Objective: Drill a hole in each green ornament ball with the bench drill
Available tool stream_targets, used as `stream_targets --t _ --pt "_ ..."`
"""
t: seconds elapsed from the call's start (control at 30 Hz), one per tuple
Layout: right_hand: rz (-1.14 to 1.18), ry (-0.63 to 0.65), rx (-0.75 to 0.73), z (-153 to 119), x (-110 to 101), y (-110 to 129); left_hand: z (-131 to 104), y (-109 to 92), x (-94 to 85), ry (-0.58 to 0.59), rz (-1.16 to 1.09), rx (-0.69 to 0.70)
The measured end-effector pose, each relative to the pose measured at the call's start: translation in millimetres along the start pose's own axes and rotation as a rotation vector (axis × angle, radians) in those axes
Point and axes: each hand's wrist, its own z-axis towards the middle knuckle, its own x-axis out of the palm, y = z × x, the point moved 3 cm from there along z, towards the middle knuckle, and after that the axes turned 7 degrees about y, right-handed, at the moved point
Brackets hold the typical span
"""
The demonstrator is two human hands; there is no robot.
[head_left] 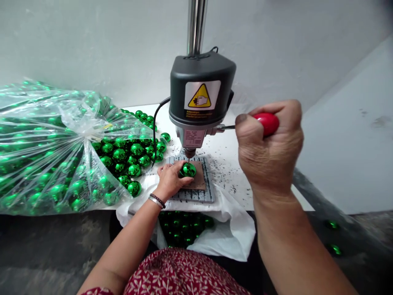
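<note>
My left hand (170,178) holds a shiny green ball (188,169) on a brown pad (200,180) that lies on the drill's grey base plate (207,192). The drill bit (189,155) of the dark bench drill (201,98) stands just above the ball. My right hand (270,147) is closed around the red knob (267,123) of the drill's lever, to the right of the drill head. A bracelet sits on my left wrist.
A big clear plastic bag (46,147) of green balls lies at the left, with loose green balls (129,157) spilled beside the drill. A white bag (221,233) with green balls hangs below the table edge. Dark shavings dot the white table (233,164). Two balls (333,237) lie on the floor at the right.
</note>
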Motion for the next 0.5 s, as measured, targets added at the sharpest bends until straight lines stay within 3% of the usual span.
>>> stream_targets --t 0.5 --pt "-0.137 -0.011 -0.131 -25 -7 -5 0 7 8.3 -0.048 -0.124 0.022"
